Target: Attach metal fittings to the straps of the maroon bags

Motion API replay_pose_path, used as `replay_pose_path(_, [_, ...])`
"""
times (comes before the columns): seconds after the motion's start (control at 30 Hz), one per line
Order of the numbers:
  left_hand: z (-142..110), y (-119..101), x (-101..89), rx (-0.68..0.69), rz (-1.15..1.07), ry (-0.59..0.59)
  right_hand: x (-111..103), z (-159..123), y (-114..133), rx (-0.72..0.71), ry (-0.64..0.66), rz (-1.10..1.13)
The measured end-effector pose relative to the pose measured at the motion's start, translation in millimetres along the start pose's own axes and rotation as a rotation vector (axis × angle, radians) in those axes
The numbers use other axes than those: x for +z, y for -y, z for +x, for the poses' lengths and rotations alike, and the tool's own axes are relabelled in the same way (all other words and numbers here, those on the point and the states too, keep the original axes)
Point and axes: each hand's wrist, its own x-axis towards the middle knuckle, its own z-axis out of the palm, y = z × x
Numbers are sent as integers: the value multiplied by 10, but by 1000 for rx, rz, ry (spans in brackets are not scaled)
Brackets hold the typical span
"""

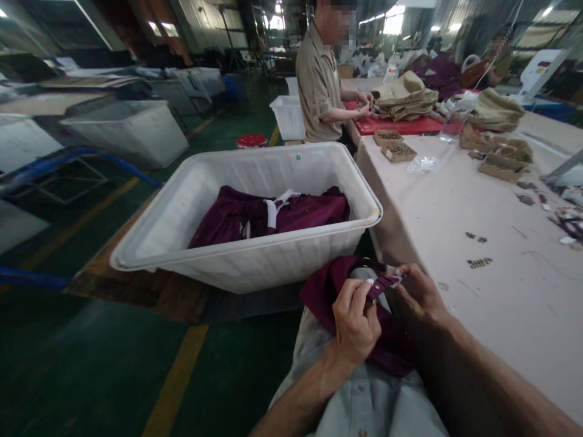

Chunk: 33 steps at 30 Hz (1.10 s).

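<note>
The bag (321, 285), maroon, lay against the person's pale shirt (357, 391), between the bin and the table. Both hands were at its strap (380, 286), which had small brass-coloured studs. The left hand (357, 318) pinched the strap between thumb and fingers, the other fingers curled in. The right hand (419, 294) pinched at the strap's other end, by a bit of pale wrapping; its exact grip was partly hidden.

Just beyond the bag stood the bin (218, 267), white and wide, with maroon pieces (314, 212) heaped inside and a white-wrapped loop (271, 213) on top of them. The table (514, 352) ran along the right, bearing small metal bits (479, 263) near its close edge. Farther along it sat two open boxes (399, 153) of small round parts, side by side, and a clear plastic bag (423, 164).

At the far end a co-worker (319, 79) in a tan shirt had both hands near a pile of khaki cloth (405, 97) on a red surface (410, 125). A red stool (251, 141) stood behind the bin.
</note>
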Motion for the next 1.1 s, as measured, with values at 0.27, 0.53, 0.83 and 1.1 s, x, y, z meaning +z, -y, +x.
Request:
replay_pose_path(0.27, [-12,-338,-162,53,1,-157,-140,496,114,-295,-313,-409])
replay_pose_path(0.53, [-62,-557,-232,46,33,-215,110,804,618,105,-129,697])
replay_pose_path(0.83, [-280,-694,-195,-125,-66,-32,-212,787,554,384,-27,910])
replay_pose_path(1.1, [-85,-838,-230,-378,-245,284,-799,767,1182,80,-56,729])
